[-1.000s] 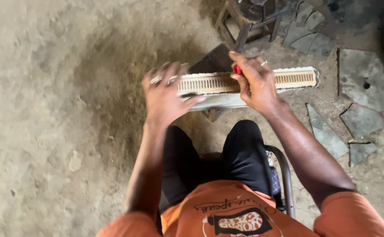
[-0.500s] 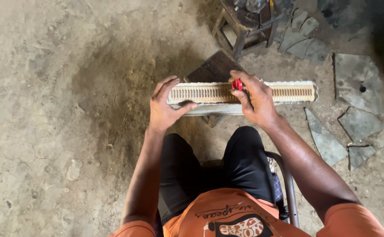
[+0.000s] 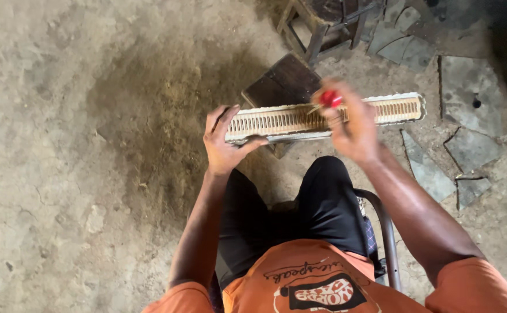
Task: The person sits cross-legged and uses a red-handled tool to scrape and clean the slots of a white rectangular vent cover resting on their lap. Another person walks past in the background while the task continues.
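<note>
Evidently the right hand [image 3: 352, 124], blurred, grips a red-handled tool [image 3: 330, 98] over the slotted radiator core [image 3: 276, 120]; the left hand [image 3: 224, 142], fingers wrapped round the core's end, risks a slipped jab.

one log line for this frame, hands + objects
left hand: grips left end of slotted metal strip | right hand: holds red-handled tool over strip, blurred | strip: across knees | floor: dark wooden block, wooden stool
</note>
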